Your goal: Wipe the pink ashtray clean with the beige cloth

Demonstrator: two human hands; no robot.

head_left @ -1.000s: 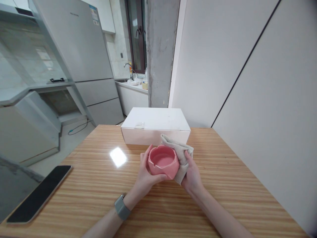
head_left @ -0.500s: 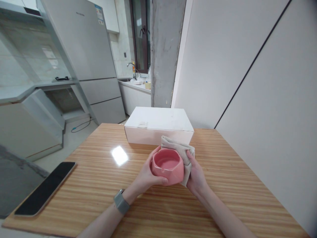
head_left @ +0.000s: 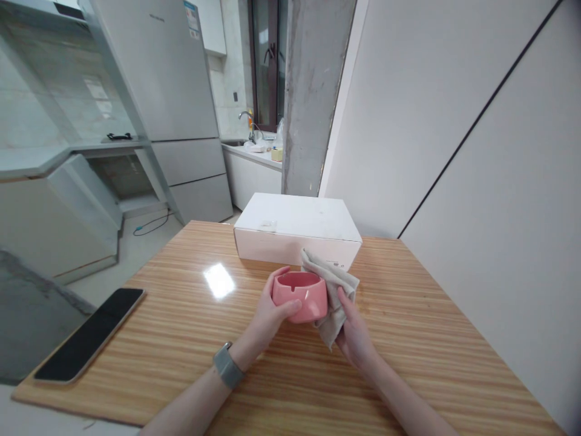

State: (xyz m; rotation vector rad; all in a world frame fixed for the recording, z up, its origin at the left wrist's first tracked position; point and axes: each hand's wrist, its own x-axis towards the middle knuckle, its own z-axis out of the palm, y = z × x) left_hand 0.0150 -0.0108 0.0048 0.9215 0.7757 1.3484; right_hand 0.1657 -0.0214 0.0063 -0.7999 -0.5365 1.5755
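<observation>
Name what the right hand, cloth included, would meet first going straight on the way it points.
Pointing forward and leftward, the right hand would likely push its cloth into the pink bowl first, with the white box farther ahead; whether cloth and bowl touch is hard to tell.

The single view looks out from the person's head, over the near side of the worktop, facing forward and angled down. The left hand and right hand are close to it, just below centre, with both forearms running in from the bottom edge. Its wide field reaches past the white cardboard box and concrete pillar to the distant kitchen faucet, taking in the refrigerator at upper left.
</observation>
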